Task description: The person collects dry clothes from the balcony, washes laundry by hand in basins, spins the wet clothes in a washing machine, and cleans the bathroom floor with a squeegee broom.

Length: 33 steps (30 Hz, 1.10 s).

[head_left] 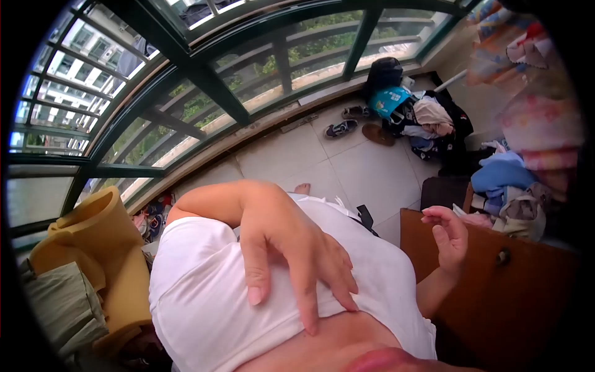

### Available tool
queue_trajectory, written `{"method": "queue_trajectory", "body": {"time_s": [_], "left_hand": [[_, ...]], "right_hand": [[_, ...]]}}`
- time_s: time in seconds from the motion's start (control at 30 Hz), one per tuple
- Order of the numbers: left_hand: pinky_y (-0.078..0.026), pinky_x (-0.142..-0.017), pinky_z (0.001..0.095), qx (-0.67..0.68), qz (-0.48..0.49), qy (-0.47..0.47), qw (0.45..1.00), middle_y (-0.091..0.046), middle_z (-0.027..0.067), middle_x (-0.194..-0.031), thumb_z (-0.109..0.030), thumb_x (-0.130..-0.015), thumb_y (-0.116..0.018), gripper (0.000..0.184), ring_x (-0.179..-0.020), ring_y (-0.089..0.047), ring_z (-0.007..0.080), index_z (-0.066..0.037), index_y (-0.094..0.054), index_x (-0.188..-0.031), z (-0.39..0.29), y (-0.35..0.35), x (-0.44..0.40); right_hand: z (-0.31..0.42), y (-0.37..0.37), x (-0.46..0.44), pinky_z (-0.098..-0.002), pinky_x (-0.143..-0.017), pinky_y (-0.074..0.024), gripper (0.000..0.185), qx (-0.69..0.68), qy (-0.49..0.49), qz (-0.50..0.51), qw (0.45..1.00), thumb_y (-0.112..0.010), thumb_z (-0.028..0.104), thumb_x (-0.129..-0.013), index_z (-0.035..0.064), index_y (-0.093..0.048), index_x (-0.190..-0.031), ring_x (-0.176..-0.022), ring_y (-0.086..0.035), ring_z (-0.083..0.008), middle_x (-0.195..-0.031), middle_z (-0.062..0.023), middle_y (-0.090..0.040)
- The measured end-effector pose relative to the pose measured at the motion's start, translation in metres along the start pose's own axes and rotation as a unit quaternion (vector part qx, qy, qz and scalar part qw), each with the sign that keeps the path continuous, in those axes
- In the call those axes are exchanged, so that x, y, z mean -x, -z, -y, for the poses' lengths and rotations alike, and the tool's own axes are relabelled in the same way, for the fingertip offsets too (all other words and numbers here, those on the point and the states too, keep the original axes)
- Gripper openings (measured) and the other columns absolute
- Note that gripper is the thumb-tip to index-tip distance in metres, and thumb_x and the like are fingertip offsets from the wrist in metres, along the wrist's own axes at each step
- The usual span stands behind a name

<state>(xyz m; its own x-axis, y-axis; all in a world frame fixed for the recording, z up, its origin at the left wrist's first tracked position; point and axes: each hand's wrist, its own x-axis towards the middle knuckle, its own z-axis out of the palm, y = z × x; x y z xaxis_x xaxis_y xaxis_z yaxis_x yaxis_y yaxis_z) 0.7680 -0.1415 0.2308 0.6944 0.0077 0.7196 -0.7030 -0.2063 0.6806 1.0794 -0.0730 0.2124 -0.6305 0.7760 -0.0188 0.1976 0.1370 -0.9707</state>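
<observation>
My left hand (300, 248) is in front of my chest with its fingers spread downward. Its fingertips are at the neckline of my white shirt (198, 279), and nothing shows in its grasp. On the other side, my right hand (449, 239) is raised with loosely bent fingers and a gap between thumb and fingers. I see no object in it. It is nearest to a brown wooden panel (489, 297) that carries a round knob (503, 256). One bare foot (302, 188) shows on the floor beyond the shirt.
Green-framed windows (248, 68) curve along the far side. Shoes (340, 129) and a heap of clothes (434, 118) with a blue bag (390, 101) lie on the tiled floor (297, 152). More clothes (505, 180) are piled at right. Rolled yellow foam (118, 248) stands left.
</observation>
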Motion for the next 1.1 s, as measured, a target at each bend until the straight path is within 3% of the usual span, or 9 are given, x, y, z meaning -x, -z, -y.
{"method": "queue_trajectory", "body": {"time_s": [0.03,0.13,0.27,0.37,0.6,0.83,0.9,1.03,1.1], "left_hand": [[-0.028,-0.095,0.0512,0.021,0.012,-0.017,1.000,-0.037,0.0280,-0.132,-0.044,-0.081,-0.059,0.051,-0.117,-0.037,0.0466,-0.008,-0.058,-0.118,0.008,-0.003,-0.006],[-0.031,-0.093,0.0511,0.104,-0.038,-0.232,0.966,-0.045,0.0270,-0.125,-0.035,-0.085,-0.057,0.037,-0.113,-0.043,0.0454,-0.009,-0.064,-0.109,0.064,-0.028,-0.027],[-0.038,-0.087,0.0508,0.263,-0.012,-0.203,0.943,-0.051,0.0298,-0.116,-0.026,-0.086,-0.055,0.041,-0.108,-0.049,0.0437,0.007,-0.058,-0.110,0.100,-0.024,-0.078],[-0.028,-0.094,0.0538,0.295,-0.103,-0.230,0.922,-0.043,0.0406,-0.115,-0.027,-0.087,-0.051,0.058,-0.112,-0.043,0.0494,0.024,-0.042,-0.113,0.142,-0.043,-0.140],[-0.031,-0.093,0.0499,0.379,-0.225,-0.072,0.895,-0.047,0.0337,-0.110,-0.024,-0.087,-0.050,0.047,-0.109,-0.046,0.0428,0.018,-0.045,-0.108,0.208,-0.112,-0.241],[-0.033,-0.091,0.0461,0.428,-0.156,0.112,0.883,-0.050,0.0268,-0.104,-0.022,-0.088,-0.050,0.037,-0.106,-0.049,0.0363,0.012,-0.049,-0.103,0.251,-0.125,-0.308],[-0.034,-0.091,0.0450,0.439,-0.124,0.151,0.877,-0.051,0.0249,-0.103,-0.021,-0.088,-0.050,0.034,-0.105,-0.050,0.0345,0.010,-0.049,-0.102,0.264,-0.123,-0.320],[-0.036,-0.090,0.0427,0.430,-0.098,0.212,0.872,-0.053,0.0209,-0.100,-0.019,-0.088,-0.049,0.028,-0.103,-0.051,0.0307,0.007,-0.051,-0.099,0.291,-0.109,-0.342],[-0.036,-0.089,0.0416,0.431,-0.086,0.238,0.866,-0.054,0.0189,-0.098,-0.019,-0.088,-0.049,0.026,-0.102,-0.052,0.0289,0.005,-0.052,-0.098,0.296,-0.105,-0.353]], "right_hand": [[-0.004,-0.001,0.018,-0.0243,-0.083,-0.0418,0.023,-0.001,-0.009,-0.008,1.000,-0.054,0.007,-0.085,-0.0028,-0.055,-0.105,-0.090,-0.054,-0.0140,-0.100,-0.0080,-0.057],[-0.017,0.002,0.086,-0.0270,-0.082,-0.0420,0.027,0.009,-0.064,-0.056,0.996,-0.057,0.014,-0.084,-0.0028,-0.056,-0.105,-0.090,-0.054,-0.0161,-0.099,-0.0090,-0.057],[-0.033,0.002,0.190,-0.0291,-0.081,-0.0420,0.031,0.018,-0.116,-0.171,0.978,-0.057,0.021,-0.082,-0.0024,-0.057,-0.103,-0.089,-0.055,-0.0173,-0.095,-0.0093,-0.059],[-0.037,-0.005,0.257,-0.0292,-0.081,-0.0427,0.028,-0.016,-0.141,-0.264,0.954,-0.056,0.018,-0.081,-0.0027,-0.058,-0.100,-0.088,-0.056,-0.0173,-0.093,-0.0095,-0.060],[-0.040,-0.015,0.343,-0.0285,-0.078,-0.0451,0.024,-0.003,-0.168,-0.352,0.921,-0.057,0.001,-0.077,-0.0013,-0.057,-0.101,-0.087,-0.058,-0.0176,-0.093,-0.0099,-0.061],[-0.057,-0.021,0.377,-0.0285,-0.073,-0.0463,0.022,-0.069,-0.186,-0.474,0.858,-0.060,0.011,-0.082,-0.0003,-0.058,-0.100,-0.081,-0.058,-0.0162,-0.091,-0.0096,-0.063],[-0.056,-0.018,0.386,-0.0286,-0.075,-0.0472,0.020,-0.085,-0.255,-0.481,0.834,-0.060,0.007,-0.082,0.0038,-0.057,-0.102,-0.086,-0.059,-0.0154,-0.096,-0.0069,-0.061],[-0.070,0.000,0.379,-0.0282,-0.073,-0.0472,0.020,-0.063,-0.277,-0.532,0.798,-0.060,0.009,-0.083,0.0037,-0.058,-0.102,-0.086,-0.059,-0.0148,-0.093,-0.0066,-0.061],[-0.076,0.002,0.370,-0.0302,-0.073,-0.0462,0.020,-0.058,-0.233,-0.578,0.780,-0.060,0.013,-0.083,0.0030,-0.058,-0.099,-0.082,-0.058,-0.0174,-0.089,-0.0078,-0.062]]}}
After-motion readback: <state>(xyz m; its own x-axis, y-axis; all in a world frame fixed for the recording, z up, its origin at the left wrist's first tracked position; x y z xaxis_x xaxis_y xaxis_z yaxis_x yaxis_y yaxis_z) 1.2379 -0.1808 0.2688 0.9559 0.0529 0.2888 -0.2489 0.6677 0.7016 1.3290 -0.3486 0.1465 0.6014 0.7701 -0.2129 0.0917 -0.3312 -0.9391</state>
